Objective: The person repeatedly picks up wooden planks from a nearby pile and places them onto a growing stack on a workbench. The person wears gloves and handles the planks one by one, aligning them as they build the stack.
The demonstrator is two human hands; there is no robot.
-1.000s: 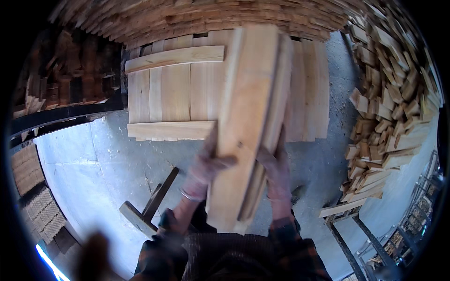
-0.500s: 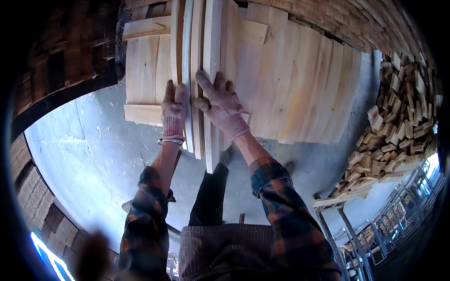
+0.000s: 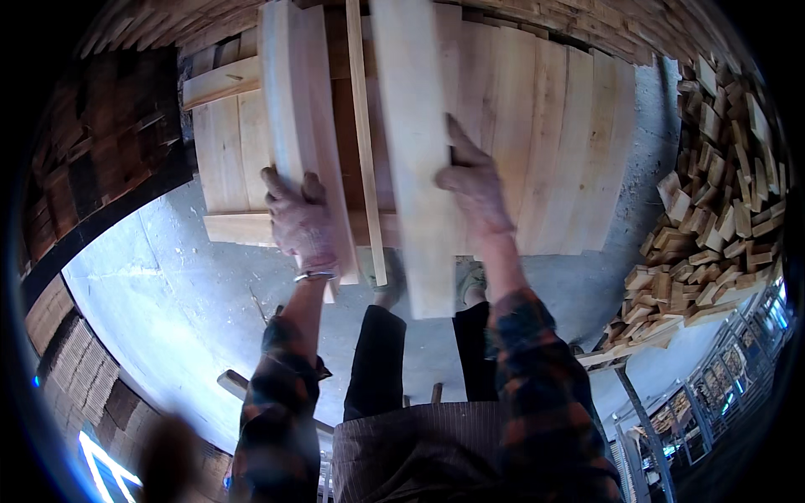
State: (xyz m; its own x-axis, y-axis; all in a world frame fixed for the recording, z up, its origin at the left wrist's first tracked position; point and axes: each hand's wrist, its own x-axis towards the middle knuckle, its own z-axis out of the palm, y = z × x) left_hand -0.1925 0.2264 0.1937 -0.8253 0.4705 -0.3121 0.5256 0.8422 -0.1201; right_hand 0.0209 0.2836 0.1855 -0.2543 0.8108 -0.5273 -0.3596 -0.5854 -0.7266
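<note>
The right hand [image 3: 478,189], in a soiled knit glove, is at the right edge of a wide pale plank [image 3: 411,168], which lies lengthwise from far to near and is slightly blurred. Its index finger and thumb stand apart along that edge; whether the fingers close underneath cannot be told. The left hand [image 3: 302,220], gloved too, with a bracelet [image 3: 314,276] at the wrist, rests over the near part of a pale board [image 3: 281,92] and a pinkish board [image 3: 314,109] side by side. Its fingers are bent and spread; how firmly they grip is unclear. Between the hands a narrow plank [image 3: 366,151] runs from far to near, apart from the wide one.

Under these lies a row of planks [image 3: 537,151] set edge to edge, with a near batten [image 3: 239,228] and a far batten [image 3: 220,82] across its left part. What carries the row is hidden; concrete floor [image 3: 168,277] shows on the near side.

At the left, a dark rack [image 3: 109,230] with a black bar holds dark brown boards [image 3: 101,151] behind it. At the right is a heap of short wood offcuts [image 3: 713,210], its near end by a metal-legged stand [image 3: 646,419]; whether the stand bears the heap cannot be told. Farther right, a barred metal frame [image 3: 704,411] has brown wooden pieces [image 3: 731,369] showing through it, too small to tell apart.
</note>
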